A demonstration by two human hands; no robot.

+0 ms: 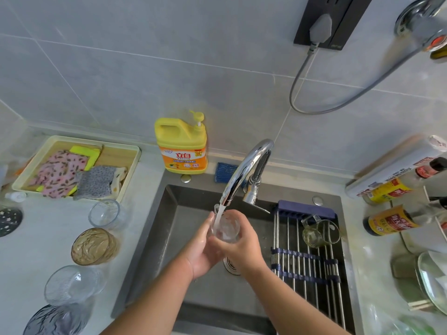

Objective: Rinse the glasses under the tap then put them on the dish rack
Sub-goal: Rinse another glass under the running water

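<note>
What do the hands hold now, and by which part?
Both hold one glass under the running tap. The right hand wraps its side wall; the left hand cups the opposite side, low down.

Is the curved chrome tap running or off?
On: a white stream falls from the curved chrome tap into the clear glass held by the left hand and right hand.
</note>
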